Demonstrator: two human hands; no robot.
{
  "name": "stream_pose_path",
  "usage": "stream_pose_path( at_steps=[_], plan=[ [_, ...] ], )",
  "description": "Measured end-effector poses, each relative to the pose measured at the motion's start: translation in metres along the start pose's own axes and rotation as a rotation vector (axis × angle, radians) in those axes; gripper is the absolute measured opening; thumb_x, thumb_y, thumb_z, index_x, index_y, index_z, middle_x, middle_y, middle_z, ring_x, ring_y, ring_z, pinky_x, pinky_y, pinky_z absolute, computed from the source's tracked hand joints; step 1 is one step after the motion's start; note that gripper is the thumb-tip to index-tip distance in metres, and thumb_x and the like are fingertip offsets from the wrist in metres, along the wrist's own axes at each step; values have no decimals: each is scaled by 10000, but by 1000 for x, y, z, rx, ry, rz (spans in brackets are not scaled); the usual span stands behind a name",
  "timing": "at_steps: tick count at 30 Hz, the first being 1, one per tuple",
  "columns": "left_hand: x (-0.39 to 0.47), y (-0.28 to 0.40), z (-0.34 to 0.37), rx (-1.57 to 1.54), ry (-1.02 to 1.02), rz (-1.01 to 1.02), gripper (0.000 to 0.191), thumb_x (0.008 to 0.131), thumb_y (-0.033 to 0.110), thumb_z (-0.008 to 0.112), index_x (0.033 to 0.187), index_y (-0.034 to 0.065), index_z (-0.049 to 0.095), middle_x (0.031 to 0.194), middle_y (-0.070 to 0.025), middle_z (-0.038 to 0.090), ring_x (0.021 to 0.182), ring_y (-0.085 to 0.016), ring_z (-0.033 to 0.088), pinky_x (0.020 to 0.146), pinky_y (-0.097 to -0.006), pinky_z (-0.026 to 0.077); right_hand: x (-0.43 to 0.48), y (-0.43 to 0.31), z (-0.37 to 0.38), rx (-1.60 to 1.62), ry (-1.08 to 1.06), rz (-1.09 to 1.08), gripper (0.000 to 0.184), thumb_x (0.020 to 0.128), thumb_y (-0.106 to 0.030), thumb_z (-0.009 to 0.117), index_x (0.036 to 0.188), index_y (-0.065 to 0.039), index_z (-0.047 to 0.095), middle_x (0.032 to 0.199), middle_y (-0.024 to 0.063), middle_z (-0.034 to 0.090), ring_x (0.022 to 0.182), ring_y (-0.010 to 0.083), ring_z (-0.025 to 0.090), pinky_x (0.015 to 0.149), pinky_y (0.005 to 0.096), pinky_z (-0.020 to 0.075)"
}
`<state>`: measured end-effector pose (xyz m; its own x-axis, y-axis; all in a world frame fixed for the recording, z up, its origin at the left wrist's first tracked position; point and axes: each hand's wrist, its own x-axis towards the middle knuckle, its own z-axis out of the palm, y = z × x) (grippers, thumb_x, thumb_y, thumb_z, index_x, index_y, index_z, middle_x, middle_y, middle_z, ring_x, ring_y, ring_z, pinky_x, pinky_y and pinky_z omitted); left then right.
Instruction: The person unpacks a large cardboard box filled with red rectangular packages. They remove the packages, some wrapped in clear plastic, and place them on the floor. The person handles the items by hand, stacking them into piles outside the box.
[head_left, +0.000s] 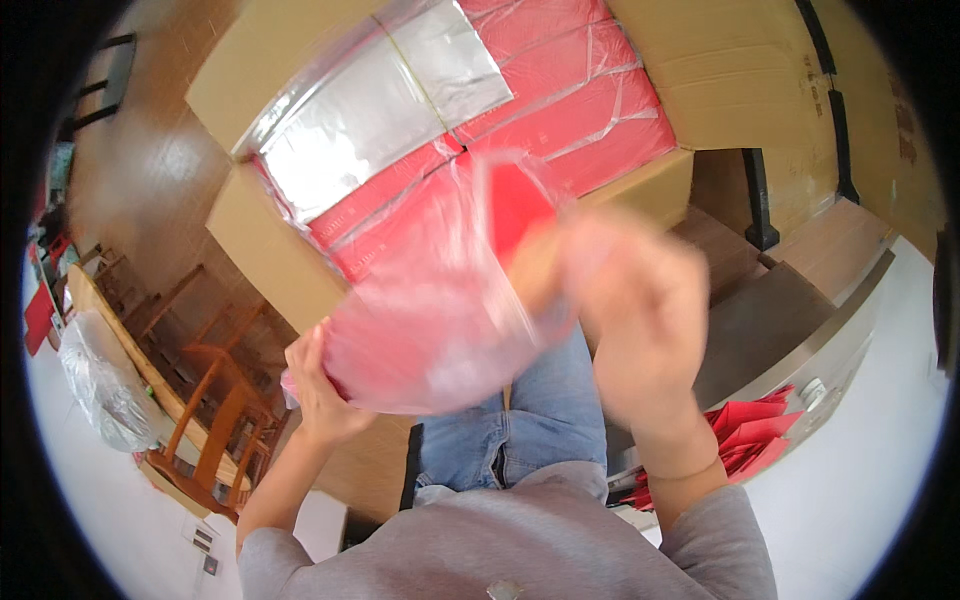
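My left hand (324, 394) grips the lower left end of a clear plastic bag (442, 352) with a red, flat-sided item inside. Motion blurs my right hand (637, 292) at the bag's right end, by its loose top; whether the fingers pinch the plastic cannot be made out. A red face (517, 202) shows through near that end. Beyond the bag stands an open cardboard box (637, 176), filled with red packs (592, 105) in clear plastic. Across the packs on the left lies a shiny silver sheet (360, 127), crossed by a thin yellowish cord (411, 66).
Box flaps (262, 232) spread outward. At left are a wooden chair (214, 420) and a table edge (124, 352) with a clear plastic bundle (105, 382). Red folded papers (750, 431) lie at right beside a small white container (812, 393). More cardboard (787, 97) stands at upper right.
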<state>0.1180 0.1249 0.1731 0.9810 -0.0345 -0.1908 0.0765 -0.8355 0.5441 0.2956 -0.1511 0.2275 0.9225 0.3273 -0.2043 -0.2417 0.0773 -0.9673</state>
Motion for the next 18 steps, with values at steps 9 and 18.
stream_pose_path(
  at_steps=[9, 18],
  plan=[
    [78, 10, -37, -858, -66, -668, 915, 738, 388, 690, 1419, 18, 204, 1325, -185, 401, 1210, -296, 440, 997, -424, 398, 45, 135, -79, 8, 434, 127, 397, 907, -306, 598, 1183, -34, 511, 1102, 104, 581, 1032, 159, 531, 914, 298, 406],
    [67, 8, -34, -1108, -102, -889, 815, 758, 432, 666, 1358, 9, 311, 1250, -164, 490, 1115, -264, 531, 921, -405, 470, -12, 156, -28, 749, 12, 518, 906, 801, -322, 715, 1461, -36, 163, 1449, 149, 300, 1339, 226, 294, 1096, 346, 245]
  ],
)
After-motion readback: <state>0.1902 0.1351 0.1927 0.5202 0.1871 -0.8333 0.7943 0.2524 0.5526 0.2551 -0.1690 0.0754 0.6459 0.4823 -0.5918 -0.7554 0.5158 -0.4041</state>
